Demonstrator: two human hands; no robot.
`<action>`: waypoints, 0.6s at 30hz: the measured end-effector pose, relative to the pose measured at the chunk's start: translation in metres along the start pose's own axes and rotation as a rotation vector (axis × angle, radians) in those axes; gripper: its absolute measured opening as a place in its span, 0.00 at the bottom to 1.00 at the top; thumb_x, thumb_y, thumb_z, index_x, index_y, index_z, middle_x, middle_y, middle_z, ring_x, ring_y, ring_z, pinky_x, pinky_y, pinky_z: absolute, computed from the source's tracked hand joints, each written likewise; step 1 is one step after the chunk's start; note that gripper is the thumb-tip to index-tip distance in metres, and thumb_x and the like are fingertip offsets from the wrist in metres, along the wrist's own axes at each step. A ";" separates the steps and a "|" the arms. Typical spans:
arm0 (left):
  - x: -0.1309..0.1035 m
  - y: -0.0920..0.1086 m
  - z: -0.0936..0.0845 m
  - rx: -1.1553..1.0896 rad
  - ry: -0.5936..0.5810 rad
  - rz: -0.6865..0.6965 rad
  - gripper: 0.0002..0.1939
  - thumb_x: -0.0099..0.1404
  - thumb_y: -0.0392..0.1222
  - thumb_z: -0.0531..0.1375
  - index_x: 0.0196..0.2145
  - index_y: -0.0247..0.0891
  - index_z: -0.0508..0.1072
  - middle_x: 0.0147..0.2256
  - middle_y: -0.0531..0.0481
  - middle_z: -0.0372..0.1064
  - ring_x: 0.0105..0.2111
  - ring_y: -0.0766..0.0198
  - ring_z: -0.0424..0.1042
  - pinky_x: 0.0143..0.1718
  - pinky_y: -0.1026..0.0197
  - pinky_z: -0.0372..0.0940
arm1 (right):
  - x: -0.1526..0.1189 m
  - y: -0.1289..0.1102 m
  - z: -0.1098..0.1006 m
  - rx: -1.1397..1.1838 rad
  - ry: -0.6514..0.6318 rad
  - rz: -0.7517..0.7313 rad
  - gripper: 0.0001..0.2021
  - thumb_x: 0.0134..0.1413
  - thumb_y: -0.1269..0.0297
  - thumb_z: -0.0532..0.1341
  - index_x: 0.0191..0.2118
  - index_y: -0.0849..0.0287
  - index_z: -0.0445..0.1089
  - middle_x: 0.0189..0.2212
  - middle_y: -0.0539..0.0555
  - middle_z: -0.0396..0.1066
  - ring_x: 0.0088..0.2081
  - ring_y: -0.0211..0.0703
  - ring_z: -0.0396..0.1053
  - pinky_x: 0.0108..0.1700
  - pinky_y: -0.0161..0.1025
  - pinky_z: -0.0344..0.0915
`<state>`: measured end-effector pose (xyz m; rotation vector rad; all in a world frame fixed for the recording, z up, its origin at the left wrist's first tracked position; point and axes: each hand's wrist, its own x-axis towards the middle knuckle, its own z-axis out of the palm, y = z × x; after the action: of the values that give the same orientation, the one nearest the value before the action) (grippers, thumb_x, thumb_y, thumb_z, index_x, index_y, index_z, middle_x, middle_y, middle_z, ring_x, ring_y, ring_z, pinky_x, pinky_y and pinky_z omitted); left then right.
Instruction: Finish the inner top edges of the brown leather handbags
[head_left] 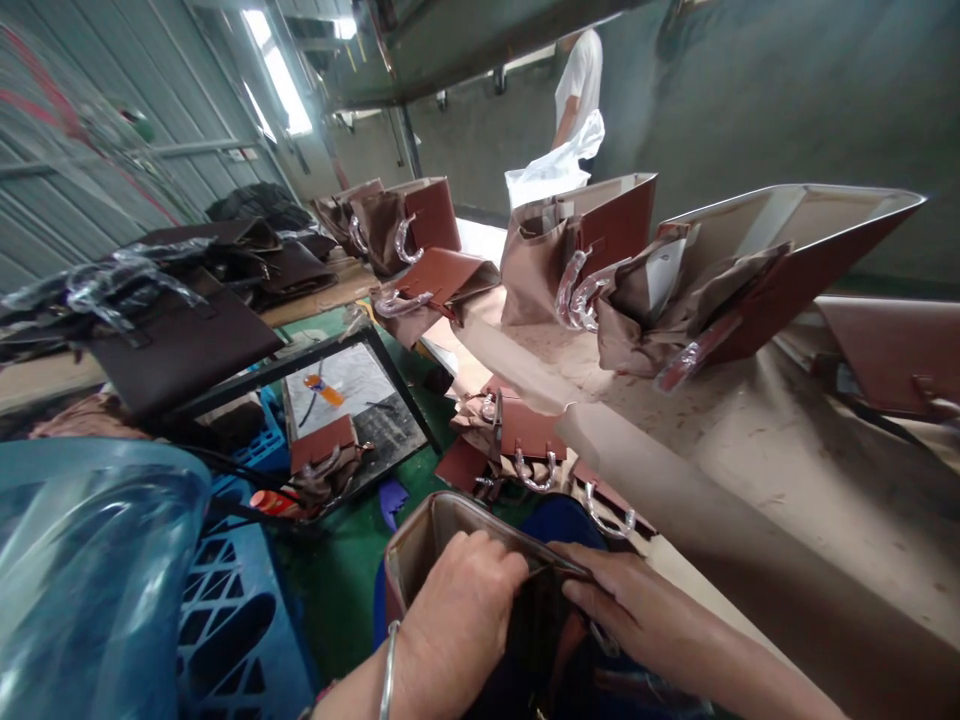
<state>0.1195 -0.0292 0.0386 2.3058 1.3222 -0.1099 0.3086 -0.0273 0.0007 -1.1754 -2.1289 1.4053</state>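
Note:
At the bottom centre is a brown bag [409,550] with a stiff, light-lined rim, its opening facing up. My left hand [469,600], with a silver bangle on the wrist, has its fingers curled down over the bag's inner edge. On the right side of the same bag, my right hand [611,595] pinches the rim between thumb and fingers. The inside of the bag is dark, and its lower part is hidden by my hands and the frame edge. Brown bags with wrapped handles [531,425] lie just beyond it.
Several brown bags stand on the paper-covered table [750,430] at right. Dark bags [180,340] are piled at left. Below them are a blue crate [240,620] and a black-framed stand [397,450]. A person in white [581,85] is at the back.

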 end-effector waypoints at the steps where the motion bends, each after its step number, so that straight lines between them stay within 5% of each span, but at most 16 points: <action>1: -0.001 0.000 -0.001 0.001 -0.046 0.071 0.10 0.59 0.31 0.47 0.29 0.38 0.66 0.32 0.49 0.66 0.34 0.62 0.62 0.36 0.59 0.58 | 0.000 0.002 0.000 -0.003 0.014 0.019 0.13 0.57 0.62 0.46 0.41 0.58 0.64 0.32 0.52 0.68 0.35 0.41 0.64 0.38 0.34 0.60; 4: -0.006 -0.001 -0.003 0.022 -0.139 0.191 0.09 0.60 0.35 0.48 0.25 0.37 0.64 0.29 0.51 0.66 0.32 0.63 0.62 0.33 0.60 0.57 | 0.001 0.008 -0.001 -0.017 0.032 0.053 0.14 0.57 0.61 0.45 0.40 0.58 0.64 0.31 0.52 0.68 0.33 0.41 0.64 0.37 0.35 0.60; 11: -0.003 -0.009 0.008 -0.203 0.061 -0.129 0.07 0.60 0.35 0.49 0.26 0.39 0.65 0.33 0.52 0.64 0.35 0.64 0.62 0.37 0.62 0.57 | -0.001 0.012 -0.003 -0.100 0.118 -0.020 0.12 0.56 0.63 0.48 0.42 0.57 0.64 0.39 0.54 0.63 0.43 0.43 0.59 0.46 0.38 0.56; 18: 0.003 -0.013 0.013 -0.324 0.081 -0.246 0.06 0.60 0.36 0.48 0.33 0.40 0.64 0.33 0.51 0.67 0.35 0.63 0.66 0.38 0.62 0.58 | 0.000 0.001 -0.003 -0.221 0.058 0.039 0.09 0.57 0.66 0.47 0.32 0.58 0.63 0.29 0.50 0.61 0.32 0.37 0.60 0.35 0.35 0.57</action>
<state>0.1127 -0.0272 0.0216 1.8908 1.5354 0.1124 0.3111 -0.0248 0.0014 -1.3270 -2.2767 1.1589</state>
